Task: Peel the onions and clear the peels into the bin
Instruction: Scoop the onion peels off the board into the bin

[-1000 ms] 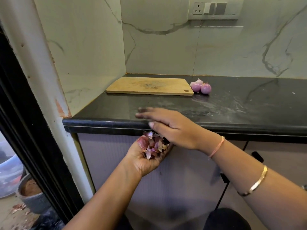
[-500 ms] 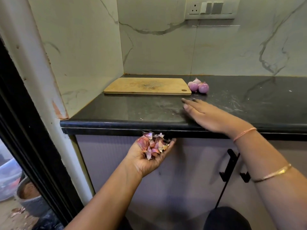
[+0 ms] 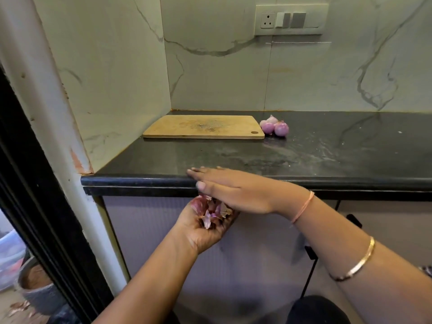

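Just below centre of the frame, the left hand is turned palm up under the front edge of the black stone surface. Its grip is cupped, fingers curled loosely around a small heap of purple and pink papery onion peels lying in the palm. Directly above it, the right hand lies flat and side-on at the lip of the surface, its grip spread apart with straight fingers pointing to the left of the frame and holding nothing. Its lower edge touches or nearly touches the top of the peels; which cannot be told. A thin pink thread circles the right wrist and a gold bangle sits further up the forearm.

At the back of the surface, centre frame, lies a rectangular wooden cutting board with a dark stain in its middle. Just beside its right end sit three small peeled purple onions, clustered and touching each other. A white switch plate with a socket is on the marble-patterned wall in the upper right. Below the surface are pale lilac cabinet doors with a black handle. A grey round pot stands on the floor at lower left.
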{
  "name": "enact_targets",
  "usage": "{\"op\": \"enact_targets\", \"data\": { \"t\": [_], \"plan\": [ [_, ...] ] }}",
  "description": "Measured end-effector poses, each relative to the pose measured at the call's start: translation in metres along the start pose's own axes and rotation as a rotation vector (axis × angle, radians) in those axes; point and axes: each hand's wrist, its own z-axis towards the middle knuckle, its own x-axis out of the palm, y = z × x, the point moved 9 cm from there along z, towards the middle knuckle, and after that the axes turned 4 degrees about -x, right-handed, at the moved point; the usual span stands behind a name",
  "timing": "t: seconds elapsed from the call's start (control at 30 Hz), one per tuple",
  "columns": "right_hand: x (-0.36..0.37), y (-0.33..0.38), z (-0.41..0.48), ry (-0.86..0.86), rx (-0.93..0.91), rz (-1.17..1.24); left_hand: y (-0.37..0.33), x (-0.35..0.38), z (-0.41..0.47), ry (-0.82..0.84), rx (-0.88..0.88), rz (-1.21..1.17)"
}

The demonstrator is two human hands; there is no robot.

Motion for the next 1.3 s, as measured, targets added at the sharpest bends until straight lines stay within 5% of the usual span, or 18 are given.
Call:
{"op": "enact_targets", "data": {
  "t": [0.07, 0.13, 0.23, 0.57, 0.67, 0.8, 0.87, 0.97, 1.13, 1.2, 1.3],
  "plan": [
    [-0.012, 0.012, 0.000, -0.117, -0.059, 0.149, 0.001, 0.001, -0.001, 0.016, -0.010, -0.024],
    [-0.021, 0.003, 0.008, -0.192, -0.015, 0.054, 0.000, 0.001, 0.001, 0.021, -0.006, -0.025],
    [-0.010, -0.018, 0.015, -0.073, 0.093, -0.104, -0.003, -0.002, 0.005, 0.019, 0.003, -0.017],
    [-0.025, -0.017, -0.003, -0.224, 0.056, 0.040, -0.003, -0.003, 0.008, 0.023, 0.009, 0.007],
    [-0.008, -0.025, 0.010, -0.078, 0.136, -0.186, -0.002, 0.000, 0.007, 0.044, 0.010, -0.002],
    [-0.026, -0.014, -0.001, -0.176, 0.025, 0.083, 0.002, 0.001, 0.009, -0.007, 0.026, 0.032],
    [-0.043, -0.034, -0.011, -0.287, 0.117, 0.041, 0.008, 0.005, 0.009, -0.024, 0.012, 0.020],
    [-0.031, -0.073, -0.020, -0.105, 0.328, -0.225, 0.016, 0.011, 0.008, -0.029, -0.007, 0.015],
    [-0.037, -0.031, -0.020, -0.162, 0.061, 0.213, 0.024, 0.011, 0.014, -0.062, 0.004, 0.032],
    [-0.040, -0.037, -0.010, -0.224, 0.104, 0.121, 0.027, 0.013, 0.015, -0.056, -0.005, 0.037],
    [-0.015, -0.048, 0.003, -0.077, 0.196, -0.207, 0.031, 0.021, 0.013, 0.010, -0.012, 0.037]
  ]
}}
